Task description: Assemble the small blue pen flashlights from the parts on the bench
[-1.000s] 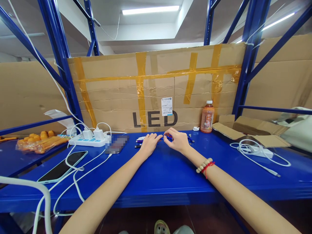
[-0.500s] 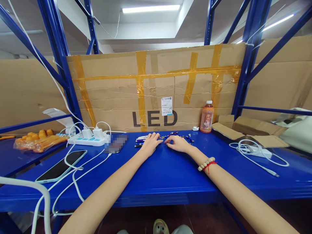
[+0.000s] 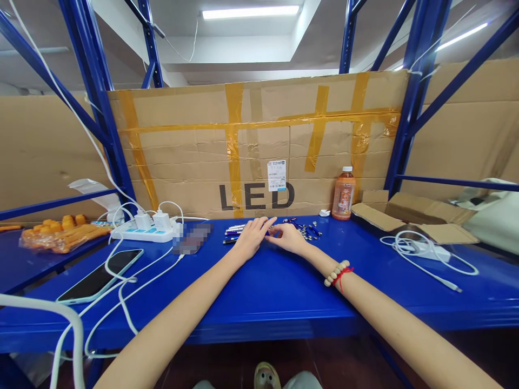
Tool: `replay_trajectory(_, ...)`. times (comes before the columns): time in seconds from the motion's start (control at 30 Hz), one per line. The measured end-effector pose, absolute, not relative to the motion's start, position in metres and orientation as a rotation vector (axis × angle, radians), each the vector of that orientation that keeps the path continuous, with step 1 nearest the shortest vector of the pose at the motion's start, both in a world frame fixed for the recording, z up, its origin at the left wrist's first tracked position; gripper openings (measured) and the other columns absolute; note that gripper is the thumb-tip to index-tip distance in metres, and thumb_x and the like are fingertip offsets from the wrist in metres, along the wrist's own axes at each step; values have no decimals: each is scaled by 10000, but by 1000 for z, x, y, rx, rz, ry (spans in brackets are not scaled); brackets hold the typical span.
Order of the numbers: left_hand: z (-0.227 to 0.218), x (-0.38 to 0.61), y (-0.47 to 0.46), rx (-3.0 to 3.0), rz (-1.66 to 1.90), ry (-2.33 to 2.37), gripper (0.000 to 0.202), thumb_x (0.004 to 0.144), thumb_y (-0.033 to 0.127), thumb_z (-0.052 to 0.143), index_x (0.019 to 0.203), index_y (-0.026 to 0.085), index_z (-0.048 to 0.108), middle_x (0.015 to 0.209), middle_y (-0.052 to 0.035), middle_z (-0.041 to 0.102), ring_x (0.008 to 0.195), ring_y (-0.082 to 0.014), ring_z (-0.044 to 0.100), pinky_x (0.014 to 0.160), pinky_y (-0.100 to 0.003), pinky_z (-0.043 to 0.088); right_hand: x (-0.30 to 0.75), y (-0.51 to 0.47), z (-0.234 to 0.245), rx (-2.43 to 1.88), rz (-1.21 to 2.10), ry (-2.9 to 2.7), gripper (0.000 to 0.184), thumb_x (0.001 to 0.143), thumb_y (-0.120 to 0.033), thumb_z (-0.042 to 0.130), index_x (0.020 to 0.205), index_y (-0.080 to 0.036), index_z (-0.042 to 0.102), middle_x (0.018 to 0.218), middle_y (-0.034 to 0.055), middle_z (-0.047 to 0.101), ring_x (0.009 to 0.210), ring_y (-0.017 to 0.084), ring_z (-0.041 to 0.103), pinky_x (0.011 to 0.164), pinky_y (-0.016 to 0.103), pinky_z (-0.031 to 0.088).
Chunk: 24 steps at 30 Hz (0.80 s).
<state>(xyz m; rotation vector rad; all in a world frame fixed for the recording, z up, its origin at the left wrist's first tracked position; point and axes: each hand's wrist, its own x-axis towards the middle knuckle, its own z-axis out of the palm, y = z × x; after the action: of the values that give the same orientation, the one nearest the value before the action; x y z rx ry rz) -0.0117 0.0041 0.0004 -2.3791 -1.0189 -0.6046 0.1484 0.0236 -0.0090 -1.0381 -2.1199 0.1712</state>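
Observation:
My left hand (image 3: 253,235) lies on the blue shelf (image 3: 275,292) with its fingers stretched out flat, its tips over a row of small pen-like tubes (image 3: 233,233). Beside it my right hand (image 3: 288,236) rests palm down with fingers extended toward the left hand, next to a scatter of small metal and blue parts (image 3: 305,228). Neither hand grips anything that I can see. A bead bracelet with a red thread (image 3: 337,273) is on my right wrist.
A power strip with white chargers (image 3: 142,231) and a phone on a white cable (image 3: 97,277) lie at the left. An orange drink bottle (image 3: 343,194), an open cardboard box (image 3: 413,215) and a coiled white cable (image 3: 421,251) stand right. Taped cardboard marked LED (image 3: 259,146) closes the back.
My right hand has let go of a small blue piece it pinched a second ago and now lies flat. Both hands have shifted slightly toward each other over the small parts.

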Motion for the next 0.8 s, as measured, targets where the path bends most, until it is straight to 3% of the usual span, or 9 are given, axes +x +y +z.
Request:
replay_trajectory(0.17,-4,-13,7,-2289,-783,-1074,499,808,92,285,1297,161,210,1212,-110,385,1092,-196,362,880,-318,309,152,22,-6,-1200,186,-2080,122,628,-280,600,715,-197,617,702,-4,665,637,133,588,569,225,412)
replay_trajectory(0.43,-2,-11,5,-2242,-784,-1071,429,818,123,295,1246,140,308,1169,-109,434,1052,-207,395,857,-320,330,156,22,-6,-1322,232,-2064,130,598,-257,604,710,-193,615,732,-8,664,705,143,596,612,228,409)
replay_trajectory(0.57,-2,-11,5,-2216,-776,-1069,417,834,145,297,1251,159,311,1156,-106,442,1037,-205,410,843,-316,335,158,26,-6,-1267,200,-1953,219,652,-294,564,837,-191,623,784,5,660,740,146,583,651,239,417)
replay_trajectory(0.7,-3,-11,7,-2195,-675,-996,438,853,159,304,1287,208,266,1208,-98,408,1066,-208,393,849,-319,320,156,28,-6,-1153,178,-2028,244,680,-280,543,881,-187,643,808,17,652,642,125,553,607,236,415)
replay_trajectory(0.8,-5,-13,11,-2183,-601,-958,381,863,172,322,1243,193,334,1214,-93,417,1071,-210,384,856,-325,304,152,27,-5,-978,203,-2130,205,713,-288,522,807,-169,660,761,19,646,563,97,516,562,217,403)
